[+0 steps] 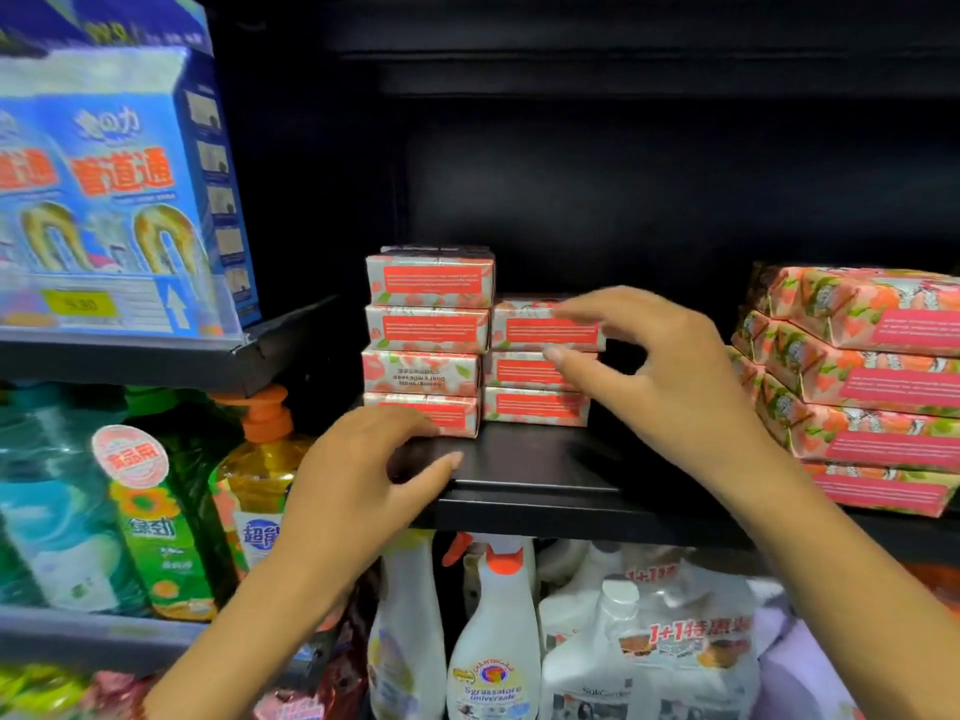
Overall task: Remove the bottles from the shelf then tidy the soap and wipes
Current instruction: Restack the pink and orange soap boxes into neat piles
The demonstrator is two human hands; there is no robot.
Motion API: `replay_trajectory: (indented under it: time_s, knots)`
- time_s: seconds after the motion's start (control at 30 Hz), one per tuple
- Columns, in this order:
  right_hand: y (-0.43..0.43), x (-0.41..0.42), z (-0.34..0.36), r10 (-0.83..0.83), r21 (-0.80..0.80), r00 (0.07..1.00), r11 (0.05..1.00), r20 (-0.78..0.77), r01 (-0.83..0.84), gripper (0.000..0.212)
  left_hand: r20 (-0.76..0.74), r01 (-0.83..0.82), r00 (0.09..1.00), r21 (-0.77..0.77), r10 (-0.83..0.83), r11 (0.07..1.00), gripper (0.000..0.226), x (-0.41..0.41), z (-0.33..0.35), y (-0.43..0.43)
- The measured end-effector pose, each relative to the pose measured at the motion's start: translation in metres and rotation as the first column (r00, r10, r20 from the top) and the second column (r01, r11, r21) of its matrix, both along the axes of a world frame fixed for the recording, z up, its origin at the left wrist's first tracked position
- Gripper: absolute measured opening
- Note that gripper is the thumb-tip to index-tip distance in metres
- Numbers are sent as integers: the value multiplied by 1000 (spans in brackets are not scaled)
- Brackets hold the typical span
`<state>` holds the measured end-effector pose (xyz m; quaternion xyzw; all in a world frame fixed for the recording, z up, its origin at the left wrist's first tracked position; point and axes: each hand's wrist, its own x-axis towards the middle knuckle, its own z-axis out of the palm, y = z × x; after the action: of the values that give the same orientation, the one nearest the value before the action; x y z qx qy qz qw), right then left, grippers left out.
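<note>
black shelf | soap bars stacked left | wipes packs stacked right

The black shelf carried soap bars in pale wrappers with coral flowers, green leaves and red label panels; wipes packs at its right edge showed peach floral print with pink panels.

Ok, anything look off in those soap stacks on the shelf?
Yes. In the left stack, the third soap box down shows upside-down print instead of the red panel its neighbours show. The right stack is one box shorter.
</note>
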<state>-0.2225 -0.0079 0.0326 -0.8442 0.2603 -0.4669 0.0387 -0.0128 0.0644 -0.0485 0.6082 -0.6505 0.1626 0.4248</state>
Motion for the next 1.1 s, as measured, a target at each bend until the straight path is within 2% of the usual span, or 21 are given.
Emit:
replay_trajectory:
  time_s: [0.1, 0.23, 0.3, 0.4, 0.47, 0.57, 0.63, 0.73, 0.83, 0.9, 0.97, 1.03, 1.1]
  knots:
    - [-10, 33, 29, -35, -79, 997, 996, -76, 29, 41, 51, -87, 995, 40, 85, 995, 38, 8, -6, 8]
    - [-28, 73, 45, -92, 0, 938, 995, -335, 98, 70, 52, -91, 995, 34, 89, 995, 37, 8, -8, 10]
    - [-35, 86, 42, -121, 1, 899, 991, -420, 134, 70, 35, -74, 997, 18, 74, 997, 35, 8, -9, 10]
    - [-38, 94, 39, -168, -43, 907, 985, -387, 165, 52, 42, -57, 998, 11, 56, 998, 36, 9, -9, 10]
    - [-38, 95, 41, -165, -35, 919, 986, -359, 164, 56, 51, -52, 997, 12, 51, 999, 36, 9, -9, 10]
    - [-35, 96, 47, -78, 93, 946, 989, -315, 112, 73, 54, -53, 997, -6, 53, 999, 36, 9, -9, 9]
    - [-34, 99, 50, -88, 144, 933, 979, -349, 146, 80, 53, -50, 997, -3, 50, 999, 36, 10, -10, 8]
    - [-34, 106, 52, -111, 142, 912, 973, -395, 180, 66, 49, -45, 998, -1, 45, 999, 35, 11, -12, 8]
    - [-30, 102, 49, -88, 118, 940, 984, -328, 133, 63, -8, 13, 1000, -96, -13, 995, 30, 12, -15, 7]
    - [-22, 90, 46, -59, 97, 976, 992, -210, 81, 66, -72, 50, 995, -229, -68, 972, 29, 12, -11, 7]
    - [-15, 70, 42, -27, 90, 998, 995, -65, 33, 63, -75, 45, 994, -340, -74, 939, 33, 11, 2, 6]
    - [-9, 46, 35, -28, 89, 999, 996, 39, 24, 60, -57, 28, 997, -369, -52, 929, 36, 13, 21, -1]
    - [-2, 22, 26, -33, 101, 993, 995, 115, 21, 52, -20, -2, 1000, -309, -4, 951, 42, 16, 41, -15]
